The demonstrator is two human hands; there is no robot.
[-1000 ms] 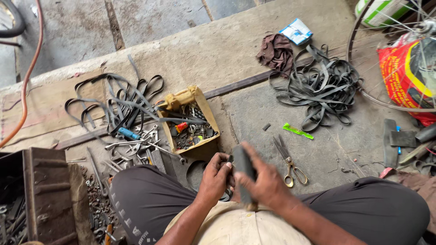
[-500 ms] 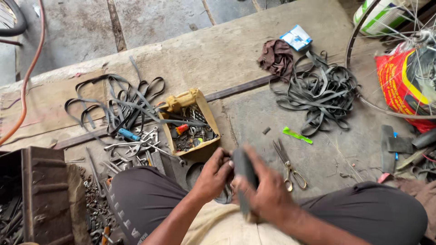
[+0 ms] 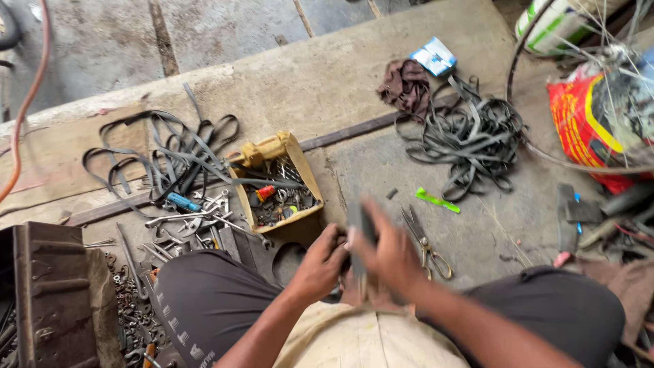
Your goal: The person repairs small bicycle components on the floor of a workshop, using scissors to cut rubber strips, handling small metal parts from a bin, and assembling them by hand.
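1. Nearest the camera, a seated person works over the lap, knees spread in dark trousers; the left hand [image 3: 320, 262] and right hand [image 3: 388, 255] meet on a dark strip [image 3: 359, 235], a flat piece that looks like rubber, though motion blur hides its detail.
2. The right hand is clasped around the strip's upper part, holding it upright; the left hand grips it from the left side lower down, fingers curled in, so the piece is braced between both hands just above the lap.
3. Scissors [image 3: 426, 242] lie on the concrete just right of the right hand, handles toward the person, within easy reach.
4. A green marker [image 3: 437, 200] rests a little farther out, near the scissors.
5. To the left, a worn yellow box [image 3: 300, 170] of small parts sits open beside the left knee, with spanners [image 3: 197, 221] fanned on the ground next to it, kept close at hand.
6. At the near left stands a rusty metal case [image 3: 51, 293].
7. Farther off, rubber bands [image 3: 470, 143] cut from tubes lie heaped at the right, and a second bundle [image 3: 170, 153] sprawls at the left.
8. Beyond the heap lie a brown rag [image 3: 405, 85] and a small blue packet [image 3: 434, 56]; a spoked wheel [image 3: 586, 88] leans in at the far right.
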